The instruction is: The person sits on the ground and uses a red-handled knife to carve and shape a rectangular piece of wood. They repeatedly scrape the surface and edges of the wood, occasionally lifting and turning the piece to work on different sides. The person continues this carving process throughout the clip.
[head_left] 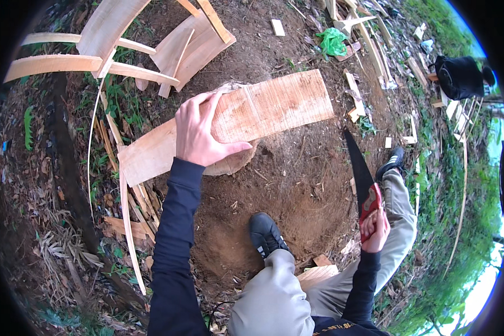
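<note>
A broad pale wooden board (274, 106) lies across a tree stump (232, 163) in front of me. My left hand (200, 130) grips it from above, fingers bent over its far side and thumb stretched along its face. Because the hand covers its middle, I cannot tell whether the left part is the same piece. To the right, my right hand (374, 229) is wrapped round the red handle of a hand saw (359, 162). The saw's dark blade points away from me, its tip apart from the board's right end.
Wooden pieces (193, 50) joined with slats stand at the far left. Long thin strips (130, 235) lean left of the stump. A green plastic bag (332, 42) and scattered offcuts (353, 92) lie beyond. A black bag (459, 77) sits far right. My shoes rest on bare soil.
</note>
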Motion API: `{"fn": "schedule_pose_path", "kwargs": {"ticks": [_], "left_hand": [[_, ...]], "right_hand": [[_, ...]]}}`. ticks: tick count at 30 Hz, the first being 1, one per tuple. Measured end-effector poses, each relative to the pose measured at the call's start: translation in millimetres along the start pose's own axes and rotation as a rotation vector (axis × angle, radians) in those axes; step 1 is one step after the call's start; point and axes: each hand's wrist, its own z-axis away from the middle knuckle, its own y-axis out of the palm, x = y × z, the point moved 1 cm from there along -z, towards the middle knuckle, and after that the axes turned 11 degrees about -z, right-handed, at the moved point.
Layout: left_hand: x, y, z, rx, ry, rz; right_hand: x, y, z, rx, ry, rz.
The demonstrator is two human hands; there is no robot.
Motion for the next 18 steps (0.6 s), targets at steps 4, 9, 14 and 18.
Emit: {"fn": "schedule_pose_path", "kwargs": {"ticks": [4, 9, 14, 18], "left_hand": [[-6.9, 6.2, 1.0, 0.004, -0.086, -0.069], [-14.4, 10.5, 7.8, -0.022, -0.168, -0.016], [-16.5, 40.6, 12.5, -0.019, -0.225, -0.106], [-21.9, 39.3, 10.9, 0.011, -0.199, -0.225]], "right_hand": [[17.0, 3.4, 15.2, 0.021, -0.227, 0.088], [36.1, 26.9, 44.8, -0.014, -0.574, 0.553], [27.3, 95.1, 63.1, 0.059, -0.701, 0.61], [3.4, 143.2, 51.9, 0.406, -0.581, 0.712]]}}
